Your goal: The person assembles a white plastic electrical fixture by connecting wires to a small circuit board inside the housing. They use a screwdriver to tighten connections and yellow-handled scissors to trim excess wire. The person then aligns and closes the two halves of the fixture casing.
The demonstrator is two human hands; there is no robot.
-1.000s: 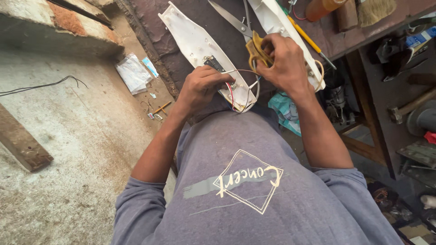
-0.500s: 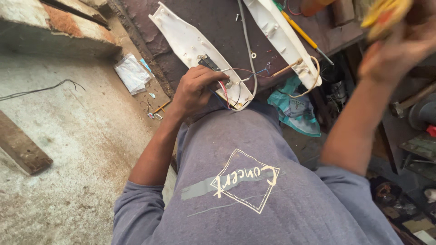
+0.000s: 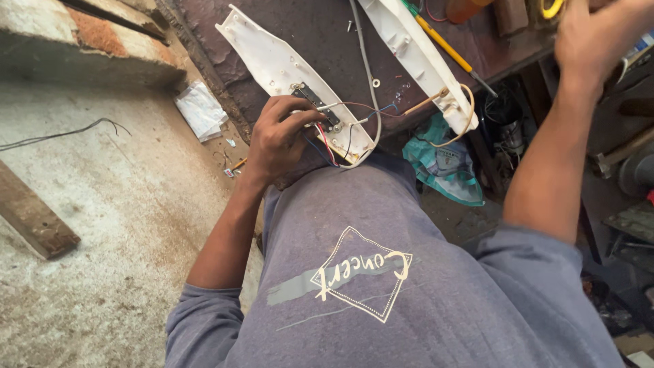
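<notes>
A long white plastic housing (image 3: 272, 61) lies on the dark brown bench (image 3: 320, 27) with a small black circuit board (image 3: 315, 103) in it. Red, blue and black wires (image 3: 361, 109) run from the board. My left hand (image 3: 279, 140) grips the near end of this housing, its fingertips at the board and wires. A second white housing half (image 3: 409, 48) lies to the right, with a tan cable looped at its end. My right hand (image 3: 596, 34) is raised at the top right, blurred, its fingers closed on yellow-handled scissors (image 3: 552, 8).
A yellow screwdriver (image 3: 446, 48) lies on the bench by the second housing. A teal bag (image 3: 443, 163) sits under the bench. On the concrete floor at left are a white packet (image 3: 201, 109), a wooden plank (image 3: 34, 218) and a thin black wire (image 3: 61, 133). Tools crowd the right edge.
My right hand lifted the yellow-handled scissors off the housing and swung up to the right. My left hand stayed on the housing by the board.
</notes>
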